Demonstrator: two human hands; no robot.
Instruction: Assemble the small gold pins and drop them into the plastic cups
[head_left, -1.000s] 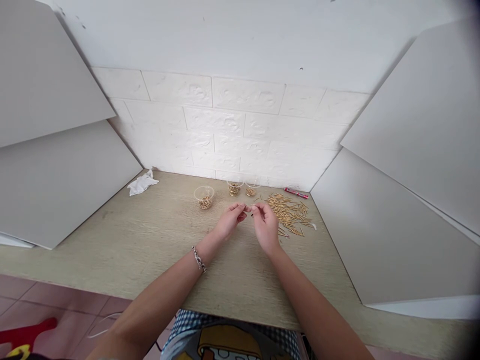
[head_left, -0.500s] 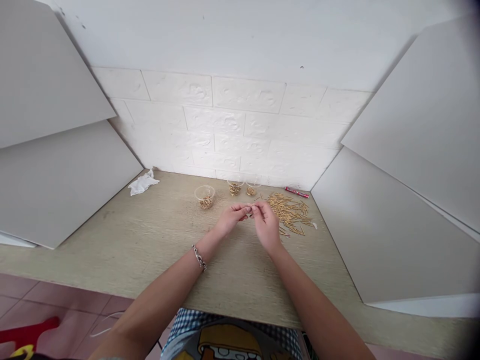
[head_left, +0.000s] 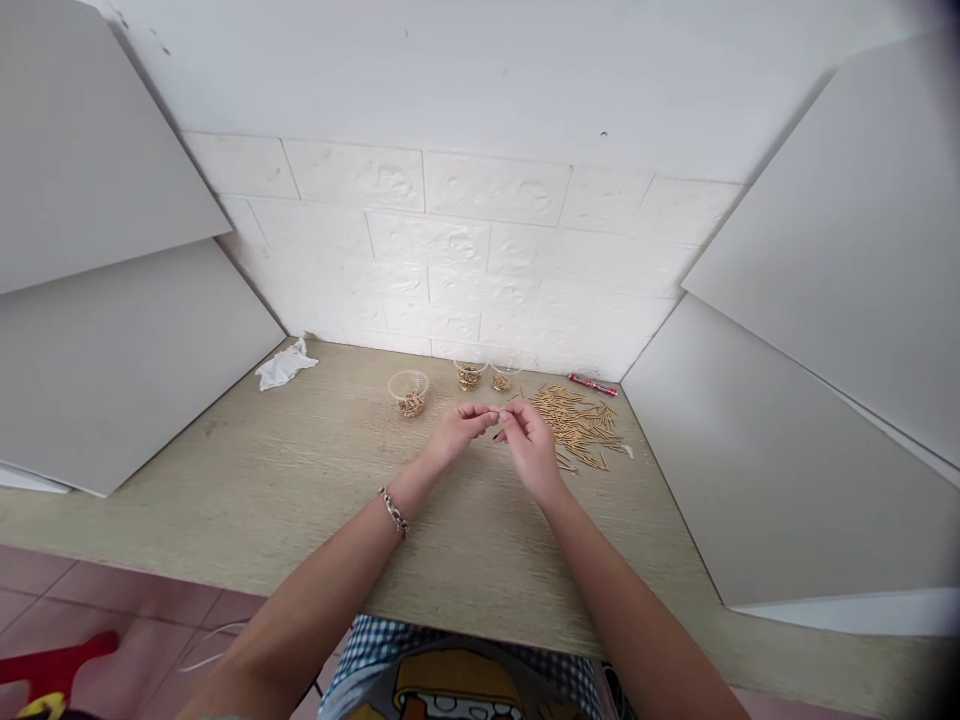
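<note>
My left hand [head_left: 459, 430] and my right hand [head_left: 529, 440] meet fingertip to fingertip above the middle of the table. Both are closed in a pinch, and what they hold between them is too small to make out. A dark tip shows beneath the right fingers. Just right of my right hand lies a spread pile of thin gold-coloured sticks [head_left: 577, 425]. To the left of my left hand stands a clear cup [head_left: 409, 393] with small gold pieces in it. Two more clear cups, one [head_left: 469, 377] and another [head_left: 502, 381], stand behind my hands, also holding gold pieces.
A crumpled white tissue [head_left: 286, 366] lies at the table's back left. A red tube [head_left: 592, 384] rests near the back right edge. Grey panels flank the table [head_left: 300, 500] on the left [head_left: 135, 360] and right [head_left: 810, 480]. A white brick-patterned wall [head_left: 450, 240] stands behind.
My left hand has shifted slightly to the left, with its wrist and bracelet. My right hand stays nearly where it was, its fingers still pinched.
</note>
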